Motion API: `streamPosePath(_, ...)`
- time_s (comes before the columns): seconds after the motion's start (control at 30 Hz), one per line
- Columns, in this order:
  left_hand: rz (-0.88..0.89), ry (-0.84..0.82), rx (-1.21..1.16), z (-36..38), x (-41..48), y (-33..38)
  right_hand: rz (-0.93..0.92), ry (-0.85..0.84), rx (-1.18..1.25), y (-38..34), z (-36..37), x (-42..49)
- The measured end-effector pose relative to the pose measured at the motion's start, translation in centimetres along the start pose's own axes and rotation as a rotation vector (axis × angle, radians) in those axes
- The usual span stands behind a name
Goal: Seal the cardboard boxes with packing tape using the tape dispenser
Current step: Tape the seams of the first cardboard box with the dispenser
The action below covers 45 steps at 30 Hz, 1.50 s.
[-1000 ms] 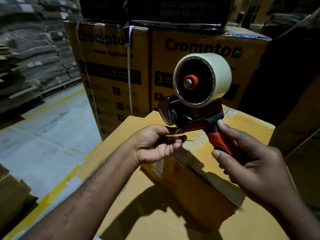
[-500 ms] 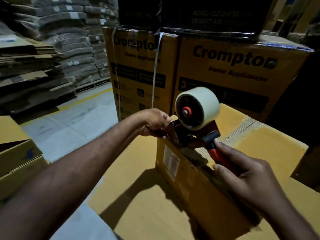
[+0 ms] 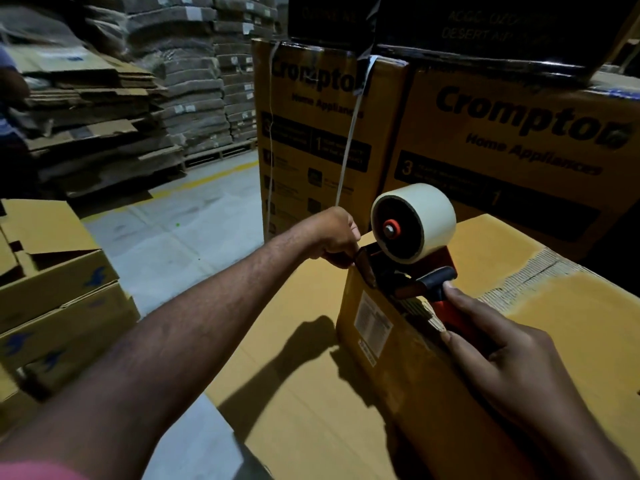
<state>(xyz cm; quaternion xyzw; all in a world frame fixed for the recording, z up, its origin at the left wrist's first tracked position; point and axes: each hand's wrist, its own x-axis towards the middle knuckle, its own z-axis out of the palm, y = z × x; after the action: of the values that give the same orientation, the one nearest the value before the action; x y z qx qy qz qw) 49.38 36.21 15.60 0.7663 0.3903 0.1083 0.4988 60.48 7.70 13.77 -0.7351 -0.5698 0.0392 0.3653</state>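
A brown cardboard box (image 3: 408, 368) with a white label stands on a larger flat carton (image 3: 287, 358). A red and black tape dispenser (image 3: 415, 271), carrying a pale roll of packing tape (image 3: 433, 209), sits at the box's far top corner. My right hand (image 3: 498, 362) grips the red handle from behind. My left hand (image 3: 337, 237) reaches past the far edge of the box, fingers curled at the dispenser's front, where the tape end would be; the tape end itself is hidden.
Tall Crompton cartons (image 3: 502, 140) stand close behind the box, with dark boxes on top. Open blue-printed cartons (image 3: 59, 292) sit at the left. Piles of flattened cardboard (image 3: 104, 109) line the far left, beside a person's sleeve (image 3: 7, 98). Grey floor with a yellow line (image 3: 194, 209) lies between.
The dispenser has come down from mid-air onto the box's far top corner. My left hand moved forward from under it to the front of the dispenser.
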Motion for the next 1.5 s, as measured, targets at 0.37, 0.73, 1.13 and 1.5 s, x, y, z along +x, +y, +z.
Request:
streamPosePath(0.37,-0.068,0.033,-0.014,-0.8,1.0,-0.8,0.010,-0.002,-0.051,0.4,0.7,1.4)
streamPosePath(0.73,-0.289,-0.112,-0.182,0.8,1.2,-2.0,0.015,0.006,-0.077,0.5,1.1,1.6)
streamPosePath(1.13,-0.126,0.121,0.286,2.7,1.5,-8.0,0.067,0.011,-0.053,0.5,1.0,0.8)
streamPosePath(1.5,0.338,0.191,-0.050,7.5,-2.3,-8.8,0.077,0.040,-0.040,0.0,1.3,1.4)
